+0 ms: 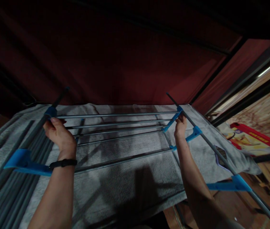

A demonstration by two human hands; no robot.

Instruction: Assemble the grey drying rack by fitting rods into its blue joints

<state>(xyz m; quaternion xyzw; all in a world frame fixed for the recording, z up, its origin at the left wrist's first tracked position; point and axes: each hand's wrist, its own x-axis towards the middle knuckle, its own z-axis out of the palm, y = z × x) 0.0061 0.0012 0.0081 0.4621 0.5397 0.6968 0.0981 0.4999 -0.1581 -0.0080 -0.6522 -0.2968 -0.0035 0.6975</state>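
A rack frame of grey metal tubes (125, 130) joined by blue plastic connectors stands over a grey cloth. At its far left corner, my left hand (59, 132) is closed around the frame by a blue connector (51, 112), close to the tube ends; its fingertips are partly hidden. My right hand (180, 126) grips the matching blue connector (173, 118) at the far right corner, thumb side up. Several crosswise tubes run between the two sides. Nearer to me, other blue connectors (26, 162) jut inward from the side poles.
Several loose grey tubes (17, 197) lie along the left. A phone-like dark object (222, 156) rests on the grey cloth (130, 184) at right. Dark red fabric (130, 63) hangs behind. A red and yellow package (251, 138) is beyond the right edge.
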